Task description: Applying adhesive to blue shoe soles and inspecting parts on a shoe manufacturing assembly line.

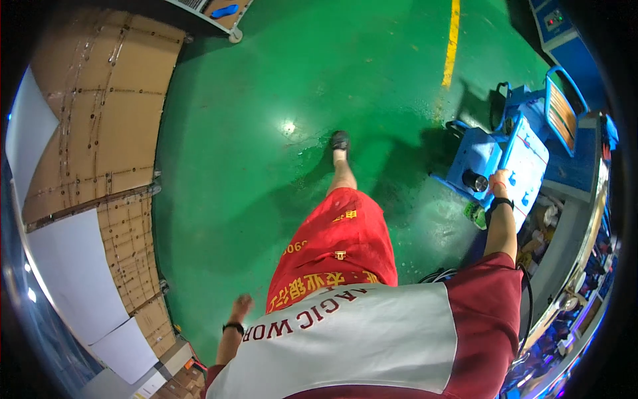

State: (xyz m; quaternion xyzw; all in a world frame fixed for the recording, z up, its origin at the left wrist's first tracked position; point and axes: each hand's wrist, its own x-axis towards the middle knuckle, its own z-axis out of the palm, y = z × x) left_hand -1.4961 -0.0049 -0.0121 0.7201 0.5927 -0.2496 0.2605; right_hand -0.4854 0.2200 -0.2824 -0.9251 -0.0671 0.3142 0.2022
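Observation:
My right hand (500, 181) reaches forward at the right, a dark band on its wrist, and overlaps the edge of a pale blue-and-white panel (530, 156) on a blue metal frame. Its fingers look bent, but whether they touch or grip that edge I cannot tell. Just left of it is a black round part (474, 180) on a blue box-like unit (475, 156). My left hand (242, 307) hangs low at my left side over the green floor, smeared by motion, away from any object. A red apron (339, 249) covers my lap and thighs.
Large cardboard-covered stacks (123, 93) line the left side, with white sheets (73, 259) beside them. A wheeled cart (222, 16) stands at the far left. A blue chair with wooden slats (563, 120) and a cluttered shelf (565, 279) are on the right. A yellow line (452, 43) marks the green floor (226, 153).

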